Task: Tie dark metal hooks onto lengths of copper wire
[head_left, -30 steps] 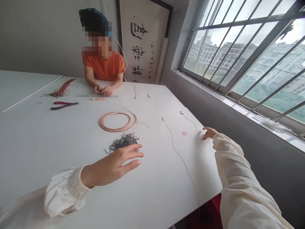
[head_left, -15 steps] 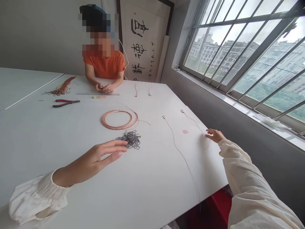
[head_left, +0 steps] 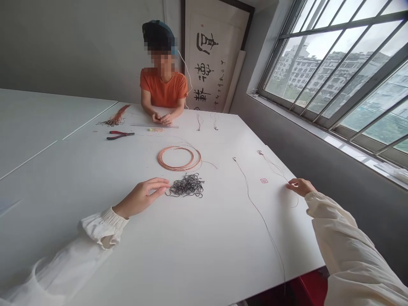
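Observation:
My left hand (head_left: 144, 196) lies on the white table (head_left: 95, 178), fingers stretched toward a heap of dark metal hooks (head_left: 188, 187), its fingertips at the heap's left edge. My right hand (head_left: 299, 186) rests near the table's right edge, fingers curled on the end of a thin wire with a hook (head_left: 273, 166). A second long thin wire (head_left: 255, 204) runs from mid-table to the front edge between my hands. A coil of copper-coloured wire (head_left: 179, 157) lies just beyond the hook heap.
A person in an orange shirt (head_left: 164, 89) sits at the far side, hands together over small beads (head_left: 156, 129) and a ruler. Red-handled pliers (head_left: 119, 135) and a bundle of orange cords (head_left: 116, 118) lie far left. A barred window (head_left: 334, 68) fills the right wall.
My left hand has drawn back left and lower, now at the hook heap's left edge. My right hand shifted slightly along the thin wire. The view has swung left.

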`<state>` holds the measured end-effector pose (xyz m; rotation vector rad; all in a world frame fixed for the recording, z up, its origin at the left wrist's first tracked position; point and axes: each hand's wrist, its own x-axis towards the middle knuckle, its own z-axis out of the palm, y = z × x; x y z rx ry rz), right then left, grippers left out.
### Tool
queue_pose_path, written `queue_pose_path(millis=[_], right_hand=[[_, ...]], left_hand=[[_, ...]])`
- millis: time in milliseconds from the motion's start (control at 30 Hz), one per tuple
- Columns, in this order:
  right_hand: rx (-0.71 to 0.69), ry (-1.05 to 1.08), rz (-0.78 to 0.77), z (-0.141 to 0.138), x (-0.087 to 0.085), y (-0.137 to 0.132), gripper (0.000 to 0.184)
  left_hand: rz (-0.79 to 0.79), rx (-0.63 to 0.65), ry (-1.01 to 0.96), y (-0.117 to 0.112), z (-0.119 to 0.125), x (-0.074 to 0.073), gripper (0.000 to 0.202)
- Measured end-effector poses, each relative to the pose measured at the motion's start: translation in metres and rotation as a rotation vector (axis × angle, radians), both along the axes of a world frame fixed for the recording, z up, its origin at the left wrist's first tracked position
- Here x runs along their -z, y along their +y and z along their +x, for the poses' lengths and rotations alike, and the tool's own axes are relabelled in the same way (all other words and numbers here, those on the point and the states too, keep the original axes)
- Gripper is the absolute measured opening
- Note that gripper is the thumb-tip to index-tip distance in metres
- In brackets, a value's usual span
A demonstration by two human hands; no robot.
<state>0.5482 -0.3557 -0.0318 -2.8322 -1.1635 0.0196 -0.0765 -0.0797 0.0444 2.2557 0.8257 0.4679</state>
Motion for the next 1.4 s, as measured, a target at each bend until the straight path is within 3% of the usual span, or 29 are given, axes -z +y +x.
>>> queue_pose_path(millis=[133,300,700,800,933,1000,1100,1200,1300,1400], right_hand=[[0.047,0.016,-0.117,-0.012,-0.005,0.008,0.025],[0.031,-0.016,-0.081,-0.032,-0.013,0.029,0.027],[-0.153,-0.038,0.127,-0.099,0.0,0.133,0.029],[-0.106,-0.072,0.165,-0.089,-0.012,0.145,0.033],[0.064,-0.102,0.185,-0.053,-0.034,0.154,0.042],[0.126,-0.078,0.17,-0.041,-0.034,0.159,0.041],[0.145,-0.03,0.143,-0.036,-0.021,0.166,0.039],[0.147,0.004,0.124,-0.038,-0.008,0.169,0.036],[0.169,0.022,0.118,-0.037,-0.005,0.17,0.036],[0.186,0.024,0.122,-0.033,-0.008,0.17,0.039]], left_hand=[[0.025,-0.04,-0.015,0.009,-0.005,0.011,0.046],[0.049,-0.099,-0.088,0.022,-0.004,0.019,0.048],[0.083,-0.143,-0.094,0.034,0.011,0.035,0.046],[0.097,-0.173,-0.101,0.036,0.008,0.04,0.042],[0.127,-0.213,-0.115,0.041,0.001,0.047,0.039],[0.145,-0.229,-0.115,0.042,-0.005,0.047,0.038],[0.186,-0.266,-0.131,0.046,-0.013,0.036,0.035],[0.247,-0.277,-0.138,0.053,-0.003,0.011,0.031],[0.364,-0.158,-0.138,0.06,0.041,-0.018,0.034],[0.457,0.077,-0.061,0.062,0.118,-0.036,0.038]])
